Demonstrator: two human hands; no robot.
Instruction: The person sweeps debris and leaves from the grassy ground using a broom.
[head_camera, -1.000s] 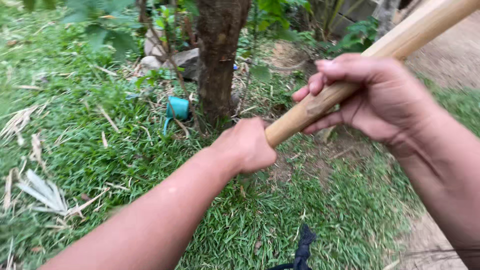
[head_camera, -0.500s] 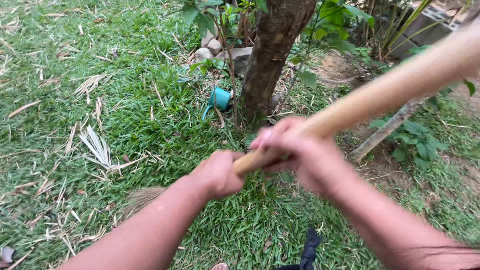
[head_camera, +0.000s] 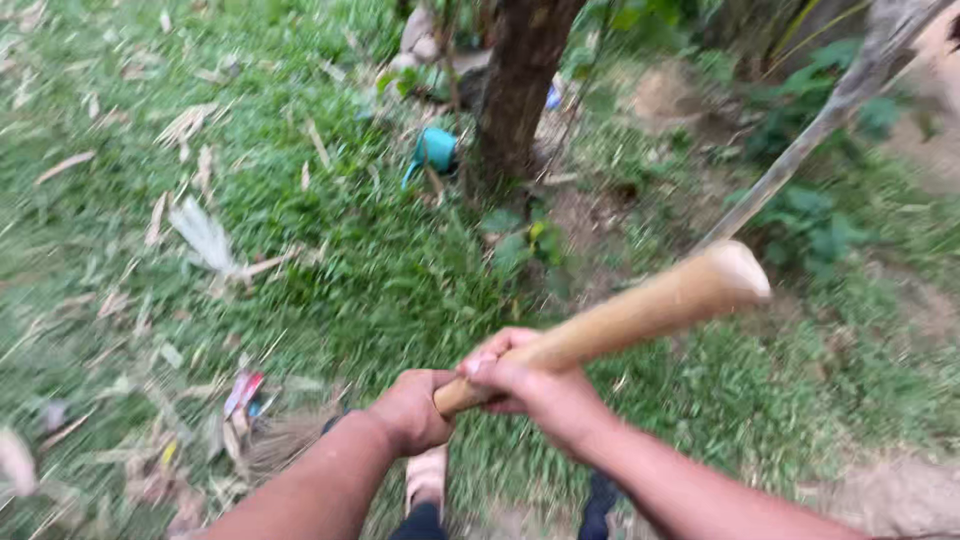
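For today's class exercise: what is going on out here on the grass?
A person grips a long wooden handle in both hands, the left hand lower, the right hand just above it. Its brushy end seems to rest on the grass near the person's foot. A teal watering can lies by the tree trunk.

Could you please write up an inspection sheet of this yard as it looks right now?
Surface: grass, blurred, with dry leaves.
Job's things: wooden handle; bristles low left.
Clutter: teal cup by the trunk; red wrapper.
Grippers: left hand and right hand both closed on the handle.
Cables: nothing seen.
Surroundings: stones, leaning stick, bare soil, person's foot.
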